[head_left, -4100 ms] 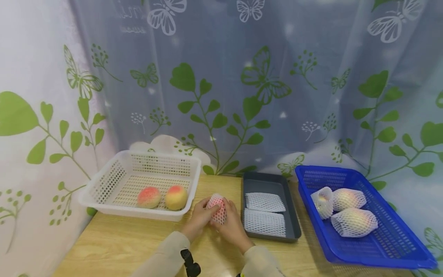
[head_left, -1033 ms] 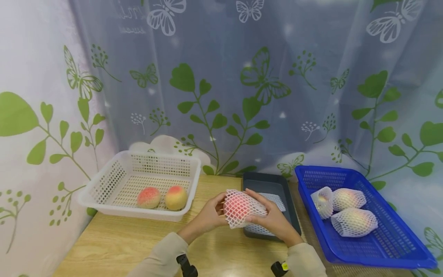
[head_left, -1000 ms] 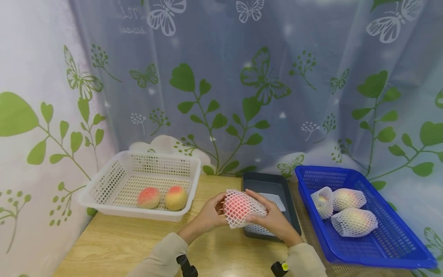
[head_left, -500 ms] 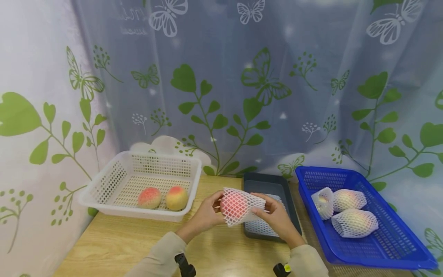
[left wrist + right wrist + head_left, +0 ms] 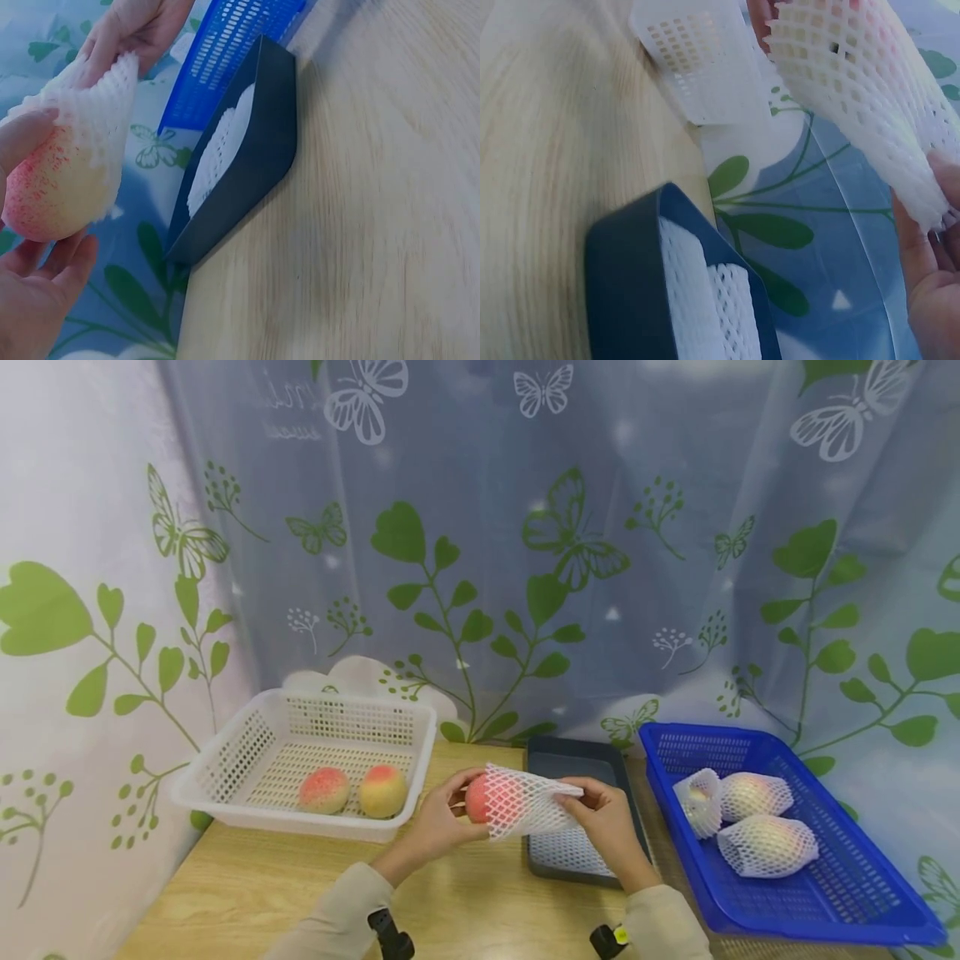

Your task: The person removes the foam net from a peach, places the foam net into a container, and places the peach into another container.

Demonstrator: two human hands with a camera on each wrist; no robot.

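Peach [image 5: 476,799] sits partly inside net [image 5: 538,802], above table [image 5: 487,893]. On my feeds, left hand [image 5: 441,821] is half-closed round the peach; right hand [image 5: 607,818] pinches the net's narrow end. I judge 2 risks: a hard tug tearing the net, or a slack left hold dropping the peach.

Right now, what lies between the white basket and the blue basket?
In the head view: a dark grey tray with foam nets, the left hand holding a peach, the right hand pinching its net.
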